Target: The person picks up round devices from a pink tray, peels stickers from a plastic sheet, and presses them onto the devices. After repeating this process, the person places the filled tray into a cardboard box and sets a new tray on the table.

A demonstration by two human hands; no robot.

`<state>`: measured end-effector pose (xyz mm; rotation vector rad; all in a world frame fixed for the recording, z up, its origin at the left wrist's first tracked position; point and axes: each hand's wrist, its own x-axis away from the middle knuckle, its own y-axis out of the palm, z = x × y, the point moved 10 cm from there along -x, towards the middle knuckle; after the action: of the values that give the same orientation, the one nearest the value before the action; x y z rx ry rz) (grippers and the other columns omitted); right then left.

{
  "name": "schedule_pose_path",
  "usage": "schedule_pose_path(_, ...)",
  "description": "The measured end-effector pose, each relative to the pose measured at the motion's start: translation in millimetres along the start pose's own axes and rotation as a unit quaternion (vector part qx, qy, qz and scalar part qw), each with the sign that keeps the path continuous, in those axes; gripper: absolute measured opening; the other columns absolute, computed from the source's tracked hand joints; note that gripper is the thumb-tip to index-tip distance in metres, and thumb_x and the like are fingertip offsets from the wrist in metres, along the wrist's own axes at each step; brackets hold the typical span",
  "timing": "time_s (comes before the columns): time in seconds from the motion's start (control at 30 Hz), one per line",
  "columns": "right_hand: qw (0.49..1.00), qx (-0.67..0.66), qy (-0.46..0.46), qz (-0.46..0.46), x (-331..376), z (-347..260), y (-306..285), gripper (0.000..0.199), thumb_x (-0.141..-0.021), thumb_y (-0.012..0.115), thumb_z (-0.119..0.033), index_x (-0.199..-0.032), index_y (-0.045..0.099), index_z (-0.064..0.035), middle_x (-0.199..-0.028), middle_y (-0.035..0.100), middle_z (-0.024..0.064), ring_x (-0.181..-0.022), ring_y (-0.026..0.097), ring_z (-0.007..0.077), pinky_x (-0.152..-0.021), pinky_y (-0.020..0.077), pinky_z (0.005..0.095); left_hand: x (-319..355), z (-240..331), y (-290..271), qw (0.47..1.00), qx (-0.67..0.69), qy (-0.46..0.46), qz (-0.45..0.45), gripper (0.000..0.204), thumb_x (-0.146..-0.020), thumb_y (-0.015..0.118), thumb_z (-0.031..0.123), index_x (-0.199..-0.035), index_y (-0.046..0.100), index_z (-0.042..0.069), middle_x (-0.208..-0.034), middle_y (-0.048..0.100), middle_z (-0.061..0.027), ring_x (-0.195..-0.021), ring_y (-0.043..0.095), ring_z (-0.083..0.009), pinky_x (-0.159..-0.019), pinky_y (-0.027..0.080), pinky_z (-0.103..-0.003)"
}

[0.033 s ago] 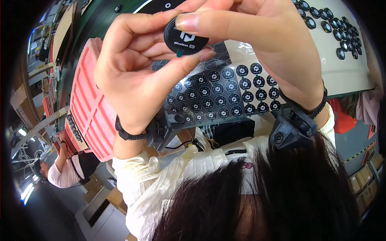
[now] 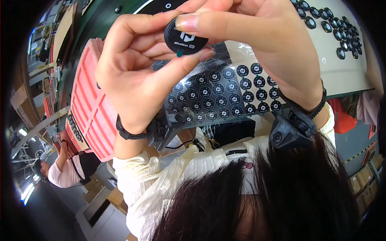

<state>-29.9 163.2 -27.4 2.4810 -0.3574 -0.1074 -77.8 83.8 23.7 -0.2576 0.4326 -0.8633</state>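
Observation:
A round black disc (image 2: 185, 46) with a white logo is held up in front of me, a small teal tab sticking out from its lower edge. The fingers and thumb of my left hand (image 2: 130, 74) grip its rim. My right hand (image 2: 261, 36) presses its thumb onto the upper face of the disc; its other fingers are partly hidden behind. Below both hands lies a sheet of round black stickers (image 2: 205, 92), each with a similar logo and teal tab. The sheet's far part (image 2: 241, 52) shows bare circle outlines where stickers are gone.
Several black round pieces (image 2: 337, 34) with pale centres lie on the light table surface (image 2: 341, 76) at right. A pink ribbed tray (image 2: 86, 102) stands at left. One small round piece (image 2: 118, 9) sits on the green surface. Another person (image 2: 66, 170) works far left.

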Motion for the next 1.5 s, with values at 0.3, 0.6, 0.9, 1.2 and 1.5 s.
schedule_pose_path(0.3, 0.803, 0.42, -0.405, 0.121, 39.0, -49.0, 26.3, 0.051, -0.068, 0.07, -0.007, -0.11, 0.043, 0.006, -0.12, 0.041, 0.023, -0.106, 0.047, 0.0245, -0.081, 0.0456, 0.0307, 19.2, 27.4, -6.0, 0.983, -0.143, 0.115, -0.026, 0.037, -0.065, 0.062, -0.015, -0.099, 0.049, -0.01, -0.096, 0.059, -0.0184, -0.079, 0.061, -0.0191, -0.071, 0.05, -0.025)
schedule_pose_path(0.6, 0.837, 0.466, -0.233, 0.167, 55.1, -32.2, -55.1, 0.05, -0.076, 0.061, -0.006, -0.121, 0.039, -0.003, -0.124, 0.04, 0.0147, -0.111, 0.045, 0.0238, -0.089, 0.0384, 0.0325, -8.6, -92.6, -182.7, 0.896, -0.441, -0.005, 0.052, 0.026, -0.075, 0.052, 0.0, -0.101, 0.058, 0.004, -0.086, 0.062, -0.0091, -0.072, 0.06, -0.015, -0.064, 0.046, -0.025)
schedule_pose_path(0.9, 0.918, 0.355, 0.017, 0.176, 104.9, -1.4, -148.7, 0.058, -0.083, 0.051, -0.013, -0.133, 0.022, -0.0047, -0.131, 0.032, 0.0157, -0.119, 0.036, 0.0281, -0.094, 0.0346, 0.0368, 35.1, -170.2, -209.4, 0.937, -0.247, -0.245, -0.029, 0.046, -0.089, 0.043, 0.025, -0.129, 0.033, 0.004, -0.12, 0.047, -0.0166, -0.111, 0.045, -0.0286, -0.091, 0.036, -0.032)
schedule_pose_path(1.2, 0.976, 0.14, 0.081, 0.145, 97.6, 19.0, -160.4, 0.051, -0.087, 0.045, -0.021, -0.131, 0.025, -0.0024, -0.126, 0.04, 0.0155, -0.114, 0.042, 0.0276, -0.092, 0.0372, 0.0366, 136.7, -74.5, -20.2, 0.877, -0.414, -0.082, -0.229, 0.063, -0.072, 0.063, 0.014, -0.128, 0.036, 0.004, -0.136, 0.025, -0.0181, -0.127, 0.02, -0.033, -0.102, 0.02, -0.039)
schedule_pose_path(1.5, 0.949, 0.222, 0.223, -0.02, 57.0, 66.7, -123.8, 0.039, -0.086, 0.05, -0.022, -0.117, 0.047, -0.0007, -0.097, 0.06, 0.0057, -0.083, 0.054, 0.0093, -0.074, 0.0442, 0.0223, 166.2, -107.2, 10.5, 0.934, -0.274, -0.094, -0.209, 0.064, -0.071, 0.065, 0.015, -0.125, 0.036, -0.001, -0.135, 0.028, -0.019, -0.125, 0.027, -0.0302, -0.102, 0.022, -0.036)
